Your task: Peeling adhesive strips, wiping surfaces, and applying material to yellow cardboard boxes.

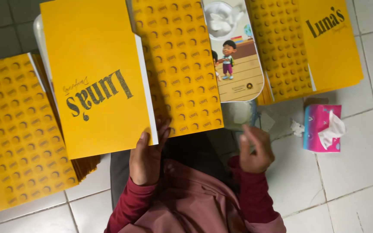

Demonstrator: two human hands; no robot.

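Observation:
My left hand [146, 157] grips the near edge of a flat yellow cardboard sheet [126, 64], one plain panel with dark lettering and one panel with a dotted pattern. The sheet is held up over my lap. My right hand [254, 149] hovers just right of it with fingers loosely curled and nothing in it. Both arms wear dark red sleeves.
A stack of the same yellow sheets [18, 129] lies on the tiled floor at the left, another stack [311, 43] at the upper right. A small table with a cartoon picture [234, 51] stands ahead. A pink tissue pack [323, 128] sits on the floor at the right.

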